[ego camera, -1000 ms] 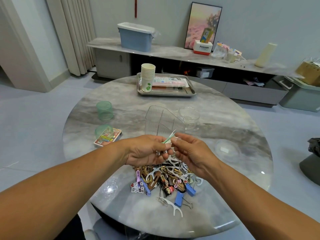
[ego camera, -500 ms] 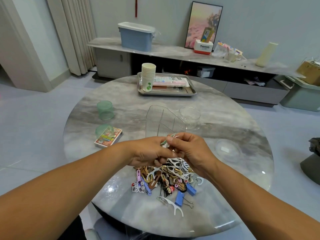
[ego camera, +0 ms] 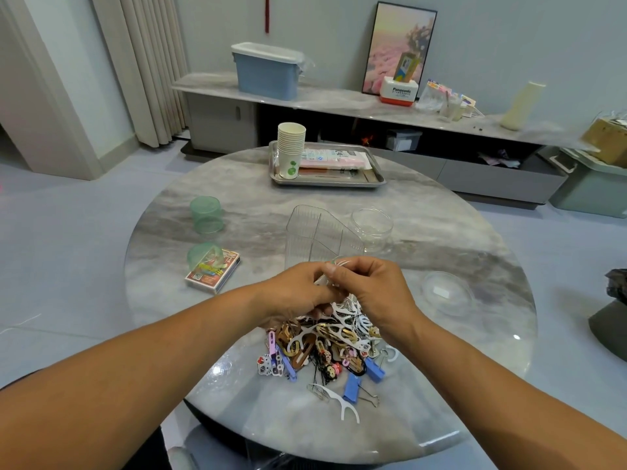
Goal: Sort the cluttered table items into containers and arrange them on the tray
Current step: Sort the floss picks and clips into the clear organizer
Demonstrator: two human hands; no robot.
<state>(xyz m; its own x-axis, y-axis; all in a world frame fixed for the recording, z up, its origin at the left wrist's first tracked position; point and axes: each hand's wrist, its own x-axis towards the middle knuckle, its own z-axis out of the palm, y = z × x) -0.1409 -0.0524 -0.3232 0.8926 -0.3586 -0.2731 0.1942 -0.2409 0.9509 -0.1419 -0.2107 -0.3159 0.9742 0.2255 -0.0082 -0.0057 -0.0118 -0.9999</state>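
Both hands meet at the centre of the frame, just above the clutter. My left hand (ego camera: 298,293) has its fingers curled around a small bunch of pale picks, and my right hand (ego camera: 369,290) pinches the same bunch from the other side with thumb and forefinger; the two hands touch. What exactly sits between the fingertips is mostly hidden, only a thin pale sliver shows.

Directly below the hands, in the lower centre, lies the pile of small items (ego camera: 325,347): white floss picks, gold and brown hair clips, blue binder clips and a few cartoon clips. One floss pick (ego camera: 342,403) lies apart at the pile's lower edge.

Just behind my hands stands a clear divided container (ego camera: 315,232), upright, with a clear round jar (ego camera: 371,228) beside it on the right. At right of centre I see a clear lid (ego camera: 448,293) lying flat. At left, one green cup (ego camera: 206,215) stands upside down, another green cup (ego camera: 203,256) leans on a card box (ego camera: 213,274). At upper centre the metal tray (ego camera: 373,179) holds a stack of paper cups (ego camera: 290,149) and a pink packet (ego camera: 334,159).
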